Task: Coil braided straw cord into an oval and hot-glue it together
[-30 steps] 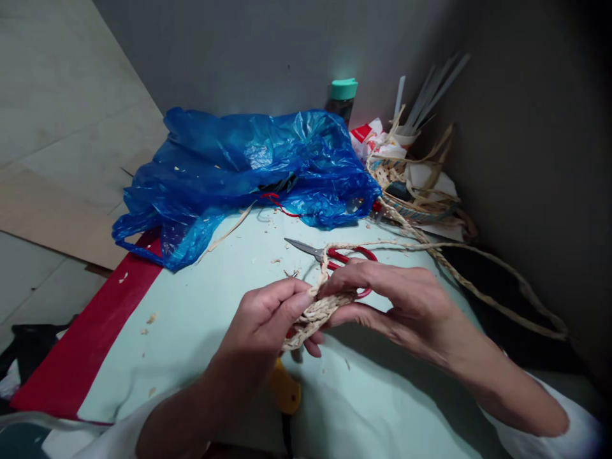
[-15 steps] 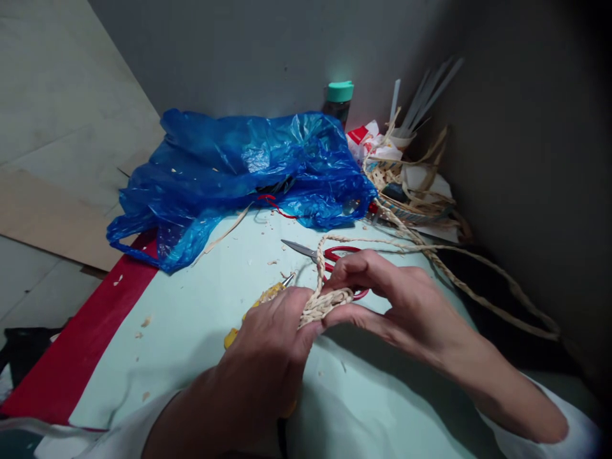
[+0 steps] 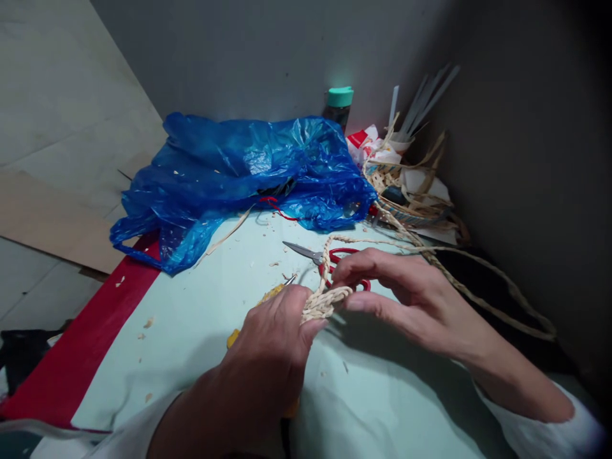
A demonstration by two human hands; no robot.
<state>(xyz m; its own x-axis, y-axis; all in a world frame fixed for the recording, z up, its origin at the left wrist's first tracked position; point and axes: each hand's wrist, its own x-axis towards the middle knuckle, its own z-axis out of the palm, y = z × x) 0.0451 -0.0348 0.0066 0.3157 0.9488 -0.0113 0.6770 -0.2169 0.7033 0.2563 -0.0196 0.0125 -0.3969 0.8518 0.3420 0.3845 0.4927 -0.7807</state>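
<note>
Between the thumb and fingers of my left hand [image 3: 277, 338] is a small flat coil of pale braided straw cord [image 3: 325, 303], edge up. The cord's free length rises from the coil, bends over and runs off to the right. My right hand [image 3: 406, 299] is at the coil's right end, thumb and fingers apart, the thumb tip close to the coil's edge; whether it touches, I cannot tell. Behind the hands lie scissors [image 3: 306, 251] with red handles, partly covered by my right fingers. A yellow-handled pointed tool [image 3: 271, 294] is half hidden behind my left hand.
A crumpled blue plastic bag [image 3: 229, 166] spans the back of the pale green tabletop [image 3: 191, 344]. Behind it stands a bottle with a teal lid [image 3: 340, 97]. At back right, a basket [image 3: 411, 207] holds straw strips. Straw scraps are scattered about.
My right thumb and fingers have spread and drawn back to the right from the coil. My left hand keeps its hold on the coil.
</note>
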